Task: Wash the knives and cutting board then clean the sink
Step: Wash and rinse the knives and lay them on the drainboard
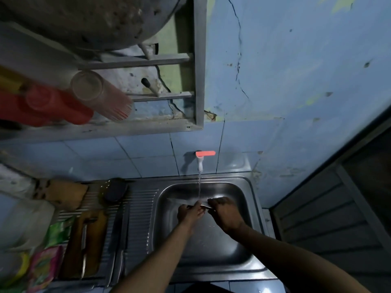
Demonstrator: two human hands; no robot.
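Both my hands are in the steel sink (pixel 249 240) under a thin stream from the tap (pixel 200 163). A knife (pixel 179 201) lies across them, its pale blade pointing left. My right hand (pixel 224 210) grips the knife's right end, which the fingers hide. My left hand (pixel 190 212) rests its fingers on the blade near the stream. On the ribbed drainboard to the left, a wooden cutting board (pixel 95 240) lies with a second knife (pixel 84 250) on top. Another long dark-handled knife (pixel 120 235) lies beside the board.
The tap has an orange lever (pixel 205 153) on the blue tiled wall. A rack above left holds red cups (pixel 55 104) and a clear glass (pixel 99 92). Coloured packets (pixel 44 265) lie at the left edge. A grey door (pixel 330 218) stands at right.
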